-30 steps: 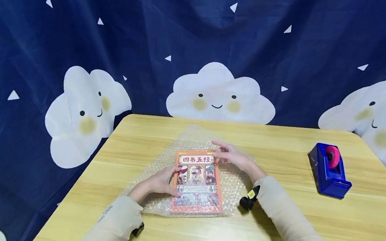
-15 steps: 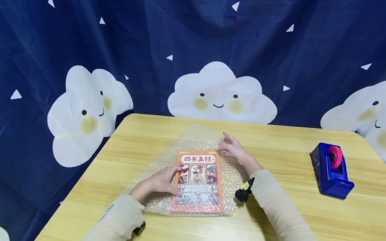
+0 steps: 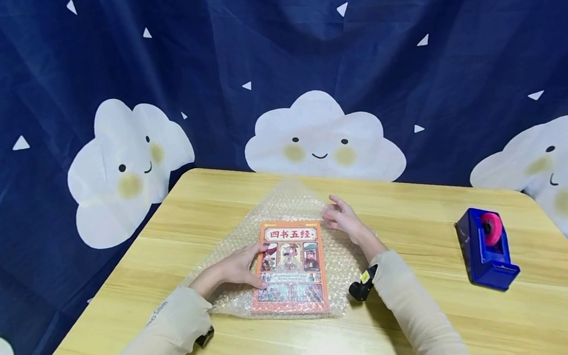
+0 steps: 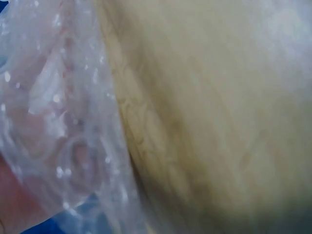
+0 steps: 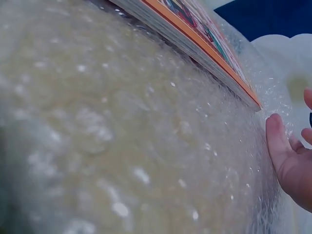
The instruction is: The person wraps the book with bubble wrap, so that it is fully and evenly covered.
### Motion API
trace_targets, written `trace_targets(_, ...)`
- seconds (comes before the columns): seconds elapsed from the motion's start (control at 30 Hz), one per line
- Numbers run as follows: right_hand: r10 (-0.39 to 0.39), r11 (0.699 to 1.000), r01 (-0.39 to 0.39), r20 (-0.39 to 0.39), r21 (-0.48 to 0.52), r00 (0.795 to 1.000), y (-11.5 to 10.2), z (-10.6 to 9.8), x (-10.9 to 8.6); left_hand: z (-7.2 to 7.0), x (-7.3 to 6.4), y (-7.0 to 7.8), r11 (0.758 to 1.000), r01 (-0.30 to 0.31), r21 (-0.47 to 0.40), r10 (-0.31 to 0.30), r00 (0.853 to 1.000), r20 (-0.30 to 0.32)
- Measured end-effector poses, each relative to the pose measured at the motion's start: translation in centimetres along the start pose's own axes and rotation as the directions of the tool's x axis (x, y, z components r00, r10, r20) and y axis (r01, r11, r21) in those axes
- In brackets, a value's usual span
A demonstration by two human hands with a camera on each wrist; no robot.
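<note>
Left hand (image 3: 232,269) at the left edge of the book (image 3: 290,250), thumb and forefinger spread apart, their tips resting on it; I cannot make out its other fingers. Right hand (image 3: 346,221) sits just beyond the book's upper right corner, fingers loosely bent and apart, gripping nothing that I can see; whether it touches the wrap (image 3: 286,200) I cannot tell. Book lies face up on the wrap, orange border, red title characters at the far end; a clear layer of wrap hazes the near part of the cover. My left wrist feed is blurred, mostly wrap and wood. Beneath it all, the pale wooden table (image 3: 415,233). Well off to the right I note the blue dispenser (image 3: 488,250) with its pink roll (image 3: 492,229). Behind hangs a dark blue curtain (image 3: 175,40), printed with smiling white clouds (image 3: 323,160).
</note>
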State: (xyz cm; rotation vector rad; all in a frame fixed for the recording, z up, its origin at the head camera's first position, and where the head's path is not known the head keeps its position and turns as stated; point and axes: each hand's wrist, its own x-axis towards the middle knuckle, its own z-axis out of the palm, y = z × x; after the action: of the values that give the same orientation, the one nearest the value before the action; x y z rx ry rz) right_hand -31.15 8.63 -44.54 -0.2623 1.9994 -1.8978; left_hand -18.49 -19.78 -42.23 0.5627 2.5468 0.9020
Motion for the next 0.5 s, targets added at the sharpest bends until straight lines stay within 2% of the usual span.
trace_targets(0.2,-0.053,0.998,0.053,0.023,0.018,0.998,0.06,-0.18,-0.62,0.09,0.03,0.03,1.000,0.014,0.000,-0.014,1.000,-0.002)
trace_targets(0.3,-0.050,0.998,0.049,0.034,0.029,0.998,0.17,-0.26,-0.70,0.13,0.08,-0.05,1.000,0.015,-0.002,-0.015,1.000,-0.004)
trace_targets(0.5,-0.050,0.996,0.053,0.047,-0.069,0.998,0.17,-0.15,-1.02,0.11,0.08,-0.07,1.000,0.002,-0.003,-0.002,1.000,-0.005)
